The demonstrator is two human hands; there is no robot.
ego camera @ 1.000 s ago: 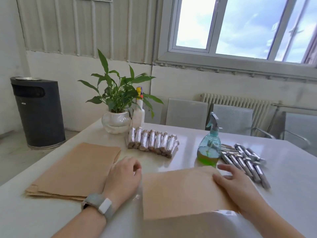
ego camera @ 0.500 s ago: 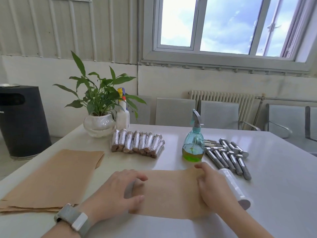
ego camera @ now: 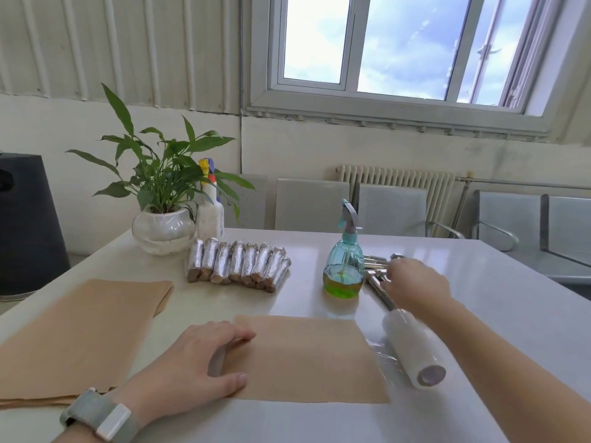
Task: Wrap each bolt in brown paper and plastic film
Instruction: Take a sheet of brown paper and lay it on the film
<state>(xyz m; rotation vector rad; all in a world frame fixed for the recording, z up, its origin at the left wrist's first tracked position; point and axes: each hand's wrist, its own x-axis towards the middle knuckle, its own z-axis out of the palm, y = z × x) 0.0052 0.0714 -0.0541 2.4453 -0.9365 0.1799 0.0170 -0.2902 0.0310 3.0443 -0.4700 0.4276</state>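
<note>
Several bare steel bolts (ego camera: 379, 284) lie far right on the worktop (ego camera: 479, 298), behind the spray bottle (ego camera: 343, 266). Your right hand (ego camera: 415, 284) is over them — blurred, grip unclear. They will likely feel heavy, stiff and slick, so grasp mid-shank. Your left hand (ego camera: 195, 362), fingers flat, pins the light brown paper sheet (ego camera: 307, 356) — near centre.

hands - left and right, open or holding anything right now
Left hand: open, resting flat on the brown paper sheet.
Right hand: over the bare bolts; motion blur hides whether it grips one.
</note>
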